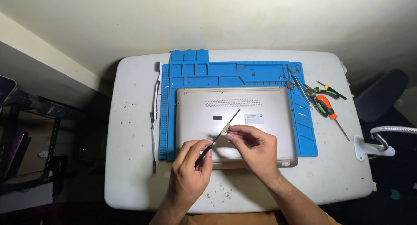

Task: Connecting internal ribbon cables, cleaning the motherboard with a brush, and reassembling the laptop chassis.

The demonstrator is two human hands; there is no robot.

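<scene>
We see both hands raised over a laptop [234, 123] that lies bottom side up on a blue work mat [243, 71], which in turn lies on a white table [130, 134]. The left hand [191, 166] is closed around the lower end of a thin black tool [219, 134], a slim rod that slants up and to the right across the laptop's silver underside. The right hand [256, 149] pinches a small pale part [226, 129] between thumb and fingertips, and this part sits right against the rod near its middle; whether the two touch we cannot tell. Both grips are tight, with fingers curled and no gap showing.

To the left of the mat, a white toothbrush [156, 88] lies along its edge, and below it a thin dark metal tool [153, 142] lies in line with it. On the right of the mat lie tweezers [299, 87], and just beside them, on the table, pliers with green and black handles [323, 92] and a screwdriver with an orange handle [326, 108]. At the table's right edge a white clamp [369, 149] holds a bendable lamp arm [395, 130].
</scene>
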